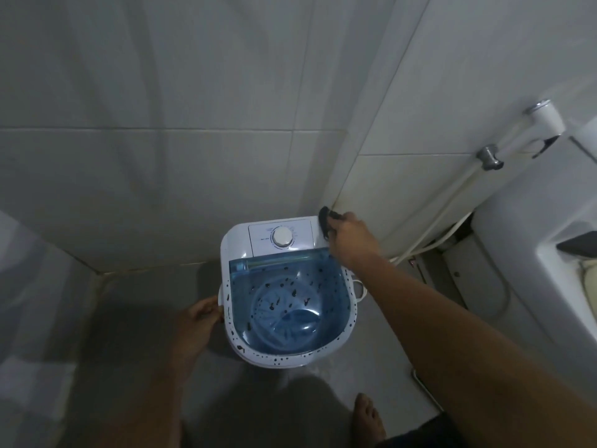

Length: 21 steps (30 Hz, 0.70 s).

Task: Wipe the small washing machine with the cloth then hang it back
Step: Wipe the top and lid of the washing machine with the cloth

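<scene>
The small washing machine [239,244] stands on the floor in a tiled corner. It is white with a round dial [282,237] on its back panel and a clear blue lid [290,299] speckled with dark spots. My right hand [353,239] is shut on a dark cloth [325,221], pressing it on the machine's back right corner. My left hand [200,318] grips the left side of the machine at its rim.
A white toilet [549,237] stands at the right, with a spray hose [452,202] and its holder [489,156] on the wall beside it. Tiled walls meet just behind the machine. My bare foot [368,418] is on the grey floor in front.
</scene>
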Each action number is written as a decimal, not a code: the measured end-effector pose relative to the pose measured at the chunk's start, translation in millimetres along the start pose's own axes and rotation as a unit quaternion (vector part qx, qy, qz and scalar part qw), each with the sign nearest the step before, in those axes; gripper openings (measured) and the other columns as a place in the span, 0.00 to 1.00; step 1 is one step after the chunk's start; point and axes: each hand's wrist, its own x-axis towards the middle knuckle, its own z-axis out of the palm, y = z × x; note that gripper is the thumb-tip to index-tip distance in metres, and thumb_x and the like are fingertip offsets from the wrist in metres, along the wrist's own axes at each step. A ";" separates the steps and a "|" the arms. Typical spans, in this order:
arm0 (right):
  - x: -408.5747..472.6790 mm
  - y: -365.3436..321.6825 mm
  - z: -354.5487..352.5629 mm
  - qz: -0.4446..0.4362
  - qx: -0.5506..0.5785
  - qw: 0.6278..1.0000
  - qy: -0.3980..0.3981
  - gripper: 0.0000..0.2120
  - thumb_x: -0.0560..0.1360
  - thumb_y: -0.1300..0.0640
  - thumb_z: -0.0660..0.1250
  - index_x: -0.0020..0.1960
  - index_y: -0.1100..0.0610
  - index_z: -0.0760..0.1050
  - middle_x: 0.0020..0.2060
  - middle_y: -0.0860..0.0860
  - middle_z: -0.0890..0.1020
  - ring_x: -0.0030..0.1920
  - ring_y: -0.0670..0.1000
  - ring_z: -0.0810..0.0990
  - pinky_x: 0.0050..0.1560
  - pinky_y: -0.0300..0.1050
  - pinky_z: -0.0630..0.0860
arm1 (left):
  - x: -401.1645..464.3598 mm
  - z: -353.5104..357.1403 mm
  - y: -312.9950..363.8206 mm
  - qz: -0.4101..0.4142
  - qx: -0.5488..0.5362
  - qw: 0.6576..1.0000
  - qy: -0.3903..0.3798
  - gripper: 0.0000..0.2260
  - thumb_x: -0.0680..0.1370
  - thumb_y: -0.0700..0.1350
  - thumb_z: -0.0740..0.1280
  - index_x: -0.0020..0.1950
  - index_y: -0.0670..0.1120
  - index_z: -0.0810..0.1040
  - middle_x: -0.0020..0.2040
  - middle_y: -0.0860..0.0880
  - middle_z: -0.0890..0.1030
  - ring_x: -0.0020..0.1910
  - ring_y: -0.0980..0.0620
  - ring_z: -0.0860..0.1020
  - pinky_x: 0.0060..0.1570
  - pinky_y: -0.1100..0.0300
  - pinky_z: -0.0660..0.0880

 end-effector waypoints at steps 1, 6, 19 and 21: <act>8.3 -1.2 -5.8 0.038 0.034 0.999 -0.019 0.20 0.81 0.54 0.61 0.72 0.54 0.72 0.61 0.60 0.73 0.56 0.63 0.76 0.56 0.55 0.78 | -1.4 1.0 0.9 -0.001 -0.002 1.000 -0.001 0.11 0.77 0.38 0.70 0.59 0.45 0.83 0.51 0.43 0.86 0.52 0.45 0.84 0.61 0.48 0.77; 8.8 6.6 -4.5 0.087 0.159 0.982 -0.044 0.19 0.81 0.54 0.62 0.70 0.61 0.72 0.60 0.61 0.76 0.57 0.62 0.79 0.53 0.47 0.76 | -8.2 6.4 7.3 0.005 0.012 1.000 0.015 0.11 0.77 0.39 0.69 0.59 0.45 0.82 0.50 0.44 0.85 0.44 0.53 0.81 0.54 0.55 0.77; -142.4 33.9 57.9 0.013 0.221 0.972 0.078 0.20 0.80 0.56 0.64 0.71 0.54 0.75 0.69 0.56 0.73 0.66 0.58 0.75 0.68 0.54 0.74 | -15.2 3.2 11.6 0.023 0.011 1.000 0.009 0.13 0.77 0.40 0.70 0.61 0.46 0.81 0.52 0.44 0.85 0.49 0.51 0.83 0.55 0.55 0.76; -124.1 36.4 46.0 0.011 0.203 0.978 0.052 0.20 0.80 0.55 0.64 0.72 0.52 0.74 0.69 0.56 0.74 0.65 0.58 0.76 0.68 0.53 0.74 | -17.3 2.9 13.6 0.019 0.012 1.000 0.008 0.13 0.77 0.39 0.70 0.61 0.45 0.81 0.53 0.44 0.85 0.48 0.52 0.83 0.52 0.57 0.77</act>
